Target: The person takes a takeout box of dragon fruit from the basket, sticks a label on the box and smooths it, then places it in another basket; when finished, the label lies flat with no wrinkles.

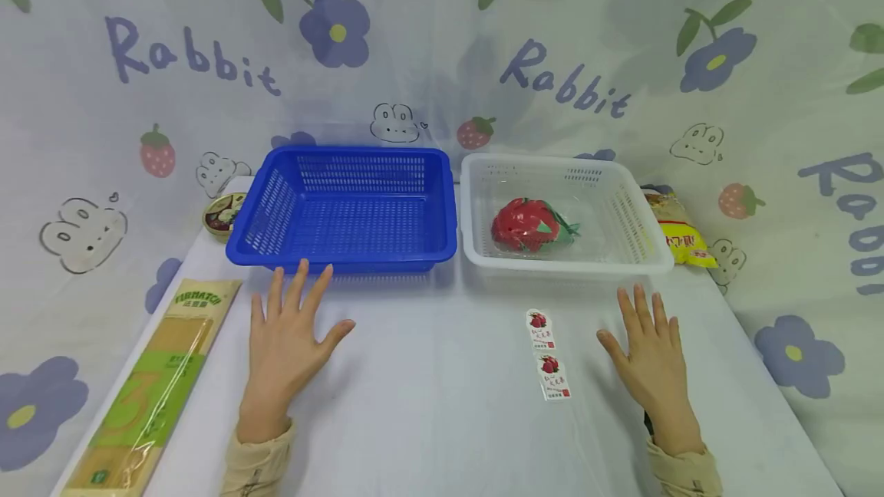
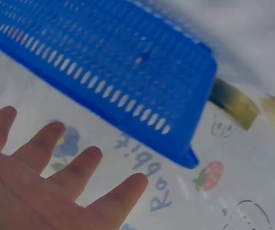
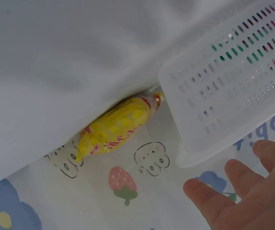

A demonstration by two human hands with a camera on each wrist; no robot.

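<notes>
The blue basket (image 1: 366, 225) is standing on the table (image 1: 428, 374), just beyond the left hand (image 1: 286, 343), which is holding its fingers (image 2: 82, 168) widely spread. The right hand (image 1: 649, 359) is pointing toward one white basket (image 1: 566, 264), fingers also spread. Two stickers (image 1: 540, 330) are lying between the hands; both rectangular baskets are showing slotted plastic sides.

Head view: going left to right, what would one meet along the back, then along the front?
Back: round container → blue basket → white basket → yellow packet. Front: long packet → left hand → two labels → right hand.
</notes>
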